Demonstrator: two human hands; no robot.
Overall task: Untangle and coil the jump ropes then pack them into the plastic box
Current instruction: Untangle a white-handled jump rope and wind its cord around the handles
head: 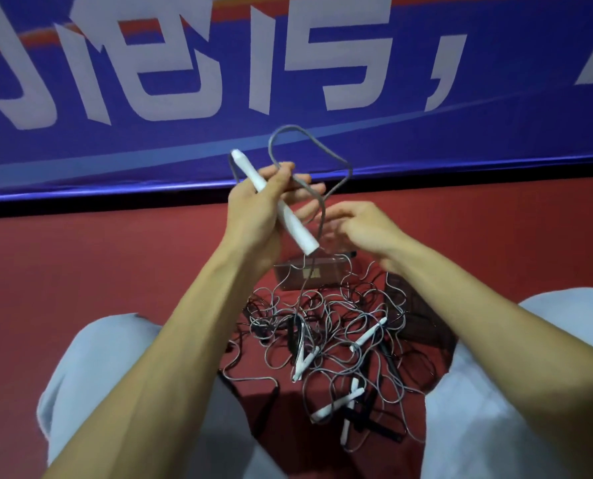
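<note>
My left hand [260, 198] grips a white jump-rope handle [298, 233] held up in front of me, tilted from upper left to lower right. Its grey rope [326, 150] loops above the hand and hangs down to the floor. My right hand [360, 226] is beside it, blurred, fingers loosely spread near the hanging rope. Below lies a tangled pile of grey ropes [326, 340] with several white and black handles. The clear plastic box [308, 274] sits on the floor just beyond the pile, partly hidden by my hands.
I sit on a red floor [98, 271] with my knees in light trousers [101, 368] either side of the pile. A blue banner [460, 98] with large white characters runs along the wall ahead.
</note>
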